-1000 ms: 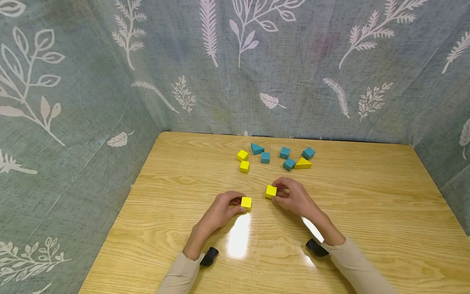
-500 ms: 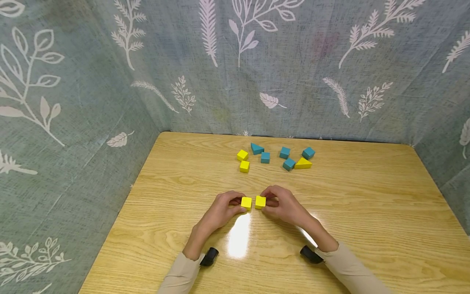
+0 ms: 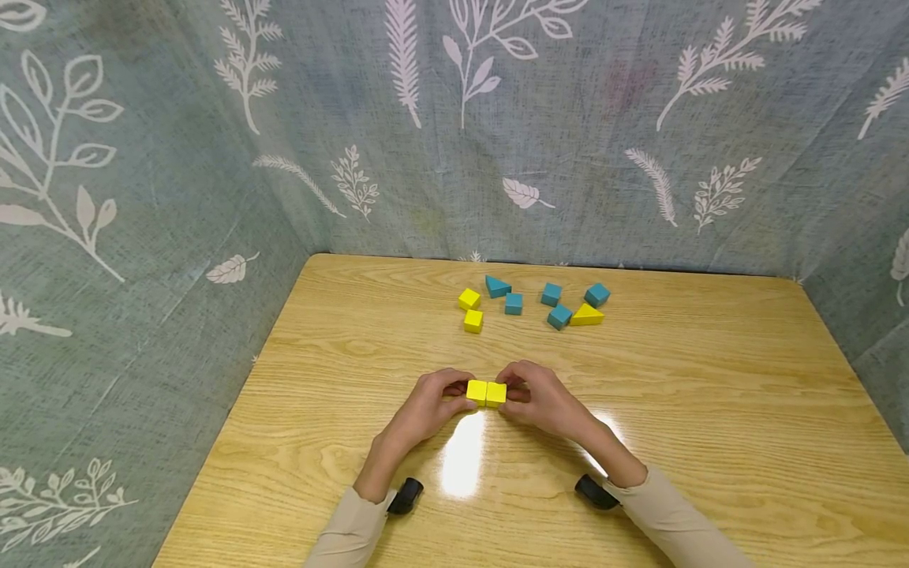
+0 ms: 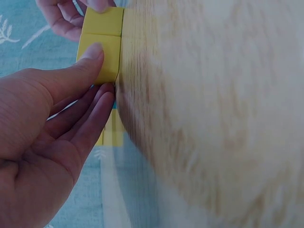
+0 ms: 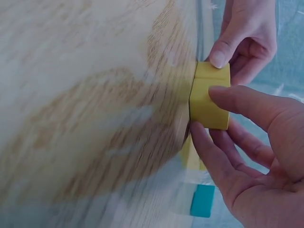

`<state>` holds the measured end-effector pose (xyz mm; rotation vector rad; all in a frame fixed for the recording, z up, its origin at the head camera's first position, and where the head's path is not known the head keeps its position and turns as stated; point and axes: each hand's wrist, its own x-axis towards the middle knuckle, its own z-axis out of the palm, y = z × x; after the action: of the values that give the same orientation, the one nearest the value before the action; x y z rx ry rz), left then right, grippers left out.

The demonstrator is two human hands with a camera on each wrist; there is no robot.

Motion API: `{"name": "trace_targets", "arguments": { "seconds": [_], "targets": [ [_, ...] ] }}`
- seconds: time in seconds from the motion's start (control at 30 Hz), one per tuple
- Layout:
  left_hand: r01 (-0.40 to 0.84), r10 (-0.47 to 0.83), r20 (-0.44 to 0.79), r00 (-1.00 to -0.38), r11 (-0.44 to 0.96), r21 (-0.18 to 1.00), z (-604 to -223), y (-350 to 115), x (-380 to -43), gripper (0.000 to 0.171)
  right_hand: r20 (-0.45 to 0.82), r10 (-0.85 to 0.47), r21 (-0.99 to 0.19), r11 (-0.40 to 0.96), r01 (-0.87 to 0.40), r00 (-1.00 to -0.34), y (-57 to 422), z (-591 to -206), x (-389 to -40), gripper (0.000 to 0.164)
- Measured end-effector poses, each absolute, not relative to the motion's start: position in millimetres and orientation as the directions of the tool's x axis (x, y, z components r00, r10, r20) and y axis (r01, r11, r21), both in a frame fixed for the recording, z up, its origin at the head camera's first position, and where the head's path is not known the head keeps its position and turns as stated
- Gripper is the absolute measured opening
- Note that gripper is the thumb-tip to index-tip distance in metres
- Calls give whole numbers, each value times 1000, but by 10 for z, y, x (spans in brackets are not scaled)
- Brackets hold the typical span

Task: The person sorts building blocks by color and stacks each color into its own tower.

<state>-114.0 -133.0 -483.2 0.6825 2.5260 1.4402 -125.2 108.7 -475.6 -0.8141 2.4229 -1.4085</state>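
Note:
Two yellow cubes sit side by side on the wooden table, their facing sides together with a thin seam between them. My left hand (image 3: 424, 406) pinches the left yellow cube (image 3: 476, 392) between thumb and fingers. The right yellow cube (image 3: 496, 394) is pinched by my right hand (image 3: 543, 401) from the other side. In the left wrist view my left thumb lies on the near face of its cube (image 4: 108, 57). The right wrist view has my right thumb against the front of its cube (image 5: 204, 109), with fingers partly hidden behind.
Farther back on the table (image 3: 675, 379) lie two more yellow cubes, one (image 3: 469, 299) behind the other (image 3: 473, 321). To their right are a blue triangle (image 3: 498, 287), several blue cubes (image 3: 514, 304) and a yellow triangle (image 3: 587, 315). A patterned curtain (image 3: 426, 197) borders the back and left.
My right hand has brought its yellow cube left and toward me until it meets the left cube. My left hand and its cube have stayed in place.

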Motion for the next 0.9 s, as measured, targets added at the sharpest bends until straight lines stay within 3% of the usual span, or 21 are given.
{"name": "trace_targets", "arguments": {
  "seconds": [0.37, 0.9],
  "targets": [
    [308, 459, 86, -884, 435, 846, -4828, -1344, -1137, 34, 69, -627, -823, 404, -399, -776, 1134, -4687, -1351, 40],
    [287, 448, 64, -892, 449, 846, -4835, -1341, -1131, 34, 172, -518, -823, 392, -411, -838, 1023, -4573, -1817, 32]
  ]
}}
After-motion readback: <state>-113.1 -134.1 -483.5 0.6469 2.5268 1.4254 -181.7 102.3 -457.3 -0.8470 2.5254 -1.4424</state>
